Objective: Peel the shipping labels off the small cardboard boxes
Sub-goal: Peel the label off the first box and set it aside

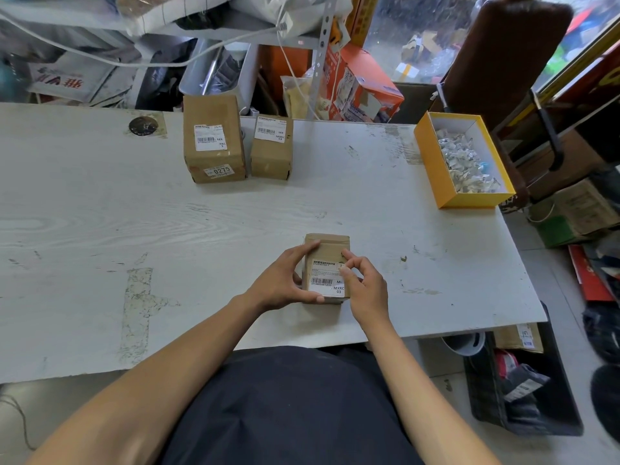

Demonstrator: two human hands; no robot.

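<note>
A small cardboard box (327, 250) lies near the table's front edge, its white shipping label (327, 281) facing up. My left hand (283, 280) grips the box's left side, thumb along its near edge. My right hand (364, 285) rests on the box's right side with fingertips pinched at the label's right edge. Two more cardboard boxes stand at the back of the table: a taller box (213, 139) with a white label (209, 137) and a shorter box (271, 149) with its own label (270, 129).
A yellow open box (432, 162) holding several crumpled label scraps (466, 162) sits at the table's right rear. The white worn table (134, 229) ends just right of it. Cluttered shelves, bags and cartons crowd the back and right floor.
</note>
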